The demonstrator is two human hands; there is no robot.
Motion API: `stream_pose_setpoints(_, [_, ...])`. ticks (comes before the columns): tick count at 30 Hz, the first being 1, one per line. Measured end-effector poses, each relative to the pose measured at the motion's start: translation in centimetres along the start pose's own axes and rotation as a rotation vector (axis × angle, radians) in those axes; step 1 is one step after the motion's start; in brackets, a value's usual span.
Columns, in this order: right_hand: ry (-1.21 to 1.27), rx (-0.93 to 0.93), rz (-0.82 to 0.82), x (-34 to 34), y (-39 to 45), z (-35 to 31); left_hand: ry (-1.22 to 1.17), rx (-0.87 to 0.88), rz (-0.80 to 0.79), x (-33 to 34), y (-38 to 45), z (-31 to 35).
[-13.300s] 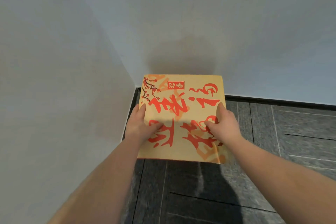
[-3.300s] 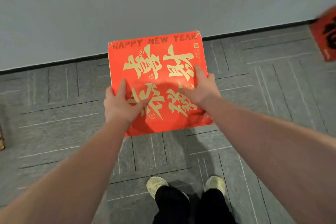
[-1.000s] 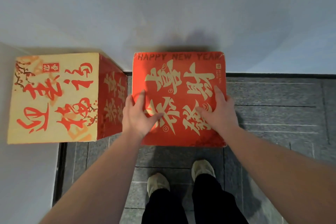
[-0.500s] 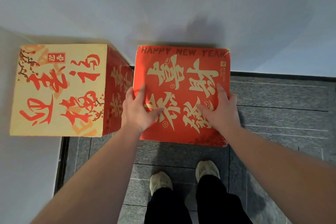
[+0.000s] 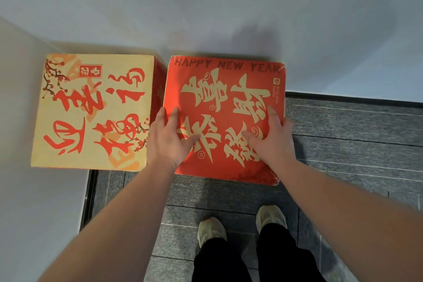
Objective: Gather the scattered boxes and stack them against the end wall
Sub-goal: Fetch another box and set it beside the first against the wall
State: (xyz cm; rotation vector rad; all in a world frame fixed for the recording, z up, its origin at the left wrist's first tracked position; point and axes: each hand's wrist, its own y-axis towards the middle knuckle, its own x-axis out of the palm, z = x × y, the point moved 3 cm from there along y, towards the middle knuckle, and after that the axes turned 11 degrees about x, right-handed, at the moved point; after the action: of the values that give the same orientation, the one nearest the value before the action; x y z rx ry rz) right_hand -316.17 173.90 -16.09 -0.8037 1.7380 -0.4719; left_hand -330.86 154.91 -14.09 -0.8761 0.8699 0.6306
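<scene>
1. The red box [image 5: 225, 119] sat against the end wall [image 5: 229, 7], its top face printed with gold characters and the words "HAPPY NEW YEAR" along the far edge.
2. The left hand [image 5: 168, 138] gripped the red box at its left edge: the thumb lay across the top face and the fingers [image 5: 162, 114] reached forward along the edge and down the side, into the narrow gap beside the neighbouring box.
3. The right hand [image 5: 271, 138] held the same box at its right edge, the thumb spread over the top and the fingers [image 5: 273, 113] wrapped over the right side.
4. Whether the red box rested on the floor [image 5: 354, 144] or was held just above it could not be told from this view.
5. The yellow box [image 5: 93, 110], printed with red characters and a plum branch, stood in the corner, touching the side wall [image 5: 27, 201] on the left and backed against the end wall.
6. The two boxes stood side by side, just apart, with a strip of the yellow box's red side face showing between them.
7. Both tops looked about level with each other.
8. The person's pale shoes [image 5: 211, 230] and dark trousers showed below on the grey carpet tiles, just behind the red box.
</scene>
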Motion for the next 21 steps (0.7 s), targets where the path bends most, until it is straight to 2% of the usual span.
stream_pose_setpoints(10, [-0.014,-0.041,-0.01,1.1,-1.1,-1.8,0.06,-0.011,0.057,-1.1,0.0,-1.8])
stream_pose_setpoints(21, [0.025,-0.059,-0.009,2.5,-1.1,-2.3,0.061,-0.03,0.02,-1.3,0.2,-3.8])
